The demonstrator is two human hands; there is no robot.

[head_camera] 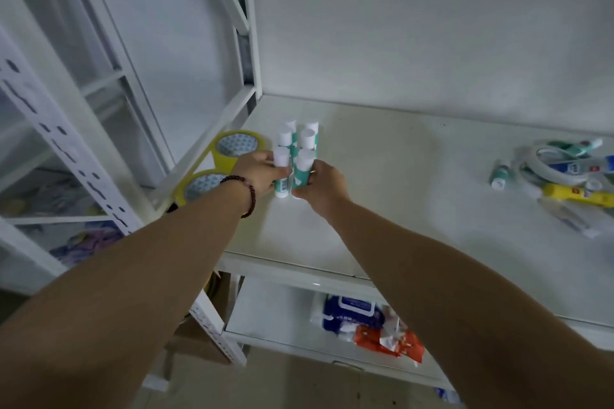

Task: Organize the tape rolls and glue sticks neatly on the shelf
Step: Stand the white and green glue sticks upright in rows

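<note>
At frame centre, the left hand point(257, 173) and right hand point(324, 184) each grasp an upright glue stick, pressing the teal glue sticks point(299, 146) together on the white shelf point(398, 176).

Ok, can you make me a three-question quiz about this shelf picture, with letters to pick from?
1. Where are the yellow tape rolls?
A. left of the standing glue sticks
B. on the floor
C. on the lower shelf

2. What colour are the standing glue sticks' caps?
A. red
B. white
C. black

3. What are the hands doing?
A. resting in the air
B. holding scissors
C. touching the front glue sticks

Answers: 1 A, the rolls lie beside the sticks by the shelf frame. 2 B, every cap looks white. 3 C, the left hand and right hand each touch a front stick.
</note>
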